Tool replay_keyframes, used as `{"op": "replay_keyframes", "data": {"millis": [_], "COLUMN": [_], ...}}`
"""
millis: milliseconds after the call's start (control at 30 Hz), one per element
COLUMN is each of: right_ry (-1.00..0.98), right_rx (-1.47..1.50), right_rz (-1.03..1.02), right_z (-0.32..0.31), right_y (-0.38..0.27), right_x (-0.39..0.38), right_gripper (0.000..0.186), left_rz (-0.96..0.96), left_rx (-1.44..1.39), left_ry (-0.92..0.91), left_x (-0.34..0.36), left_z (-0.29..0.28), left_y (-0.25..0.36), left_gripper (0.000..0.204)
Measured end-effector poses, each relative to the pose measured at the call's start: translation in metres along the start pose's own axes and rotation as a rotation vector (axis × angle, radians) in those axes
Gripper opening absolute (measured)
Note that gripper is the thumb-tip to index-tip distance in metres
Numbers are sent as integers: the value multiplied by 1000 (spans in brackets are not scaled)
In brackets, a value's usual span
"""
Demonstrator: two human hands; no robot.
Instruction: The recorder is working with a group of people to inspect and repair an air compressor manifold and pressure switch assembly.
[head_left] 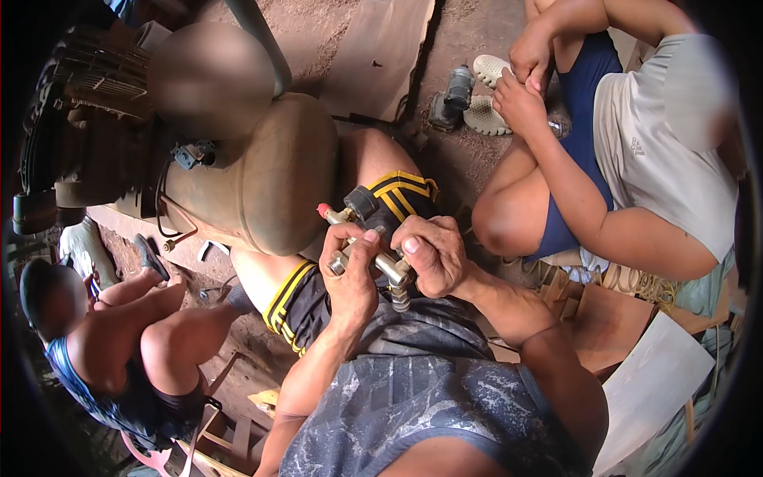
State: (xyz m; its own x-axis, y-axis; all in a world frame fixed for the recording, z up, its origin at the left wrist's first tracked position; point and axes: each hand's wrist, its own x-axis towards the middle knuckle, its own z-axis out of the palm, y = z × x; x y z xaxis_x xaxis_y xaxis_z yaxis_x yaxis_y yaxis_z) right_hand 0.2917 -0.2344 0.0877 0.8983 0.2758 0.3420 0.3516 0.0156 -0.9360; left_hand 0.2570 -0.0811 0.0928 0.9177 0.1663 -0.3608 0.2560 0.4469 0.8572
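Observation:
Above my lap I hold a metal pipe fitting assembly (pixel 395 270) with several threaded branches. A round black gauge (pixel 362 202) and a small red-tipped piece (pixel 323 209) stand at its far end. My left hand (pixel 350 270) is closed round its left side, with a threaded stub poking out past the fingers. My right hand (pixel 433 256) is closed at its right side, thumb pressed against a small part that I cannot make out. Just beyond my hands lies a rusty brown tank (pixel 290 175), between my knees.
A thin pipe with a brass end (pixel 168 245) hangs from the tank's machinery. A cordless drill (pixel 456 91) stands on the dirt floor beside clogs. One person (pixel 660 151) sits close on the right, another (pixel 119 350) on the left. Boards (pixel 656 381) lie at lower right.

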Motion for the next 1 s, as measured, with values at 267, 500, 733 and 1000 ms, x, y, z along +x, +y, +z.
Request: {"op": "replay_keyframes", "data": {"millis": [267, 500, 733, 1000], "right_ry": [-24, -39, 9, 6], "right_rx": [-22, -35, -111, 130], "right_rz": [-63, -86, -102, 276], "right_z": [4, 2, 2, -12], "right_y": [4, 8, 14, 12], "right_x": [7, 9, 7, 9], "right_gripper": [30, 31, 36, 63], "left_rz": [-35, -76, -73, 158], "left_rx": [-49, -73, -96, 179], "left_ry": [111, 106, 184, 32], "left_x": [-2, -4, 0, 1], "left_z": [0, 2, 15, 8], "left_y": [-5, -5, -5, 4], "left_gripper": [12, 7, 10, 15]}}
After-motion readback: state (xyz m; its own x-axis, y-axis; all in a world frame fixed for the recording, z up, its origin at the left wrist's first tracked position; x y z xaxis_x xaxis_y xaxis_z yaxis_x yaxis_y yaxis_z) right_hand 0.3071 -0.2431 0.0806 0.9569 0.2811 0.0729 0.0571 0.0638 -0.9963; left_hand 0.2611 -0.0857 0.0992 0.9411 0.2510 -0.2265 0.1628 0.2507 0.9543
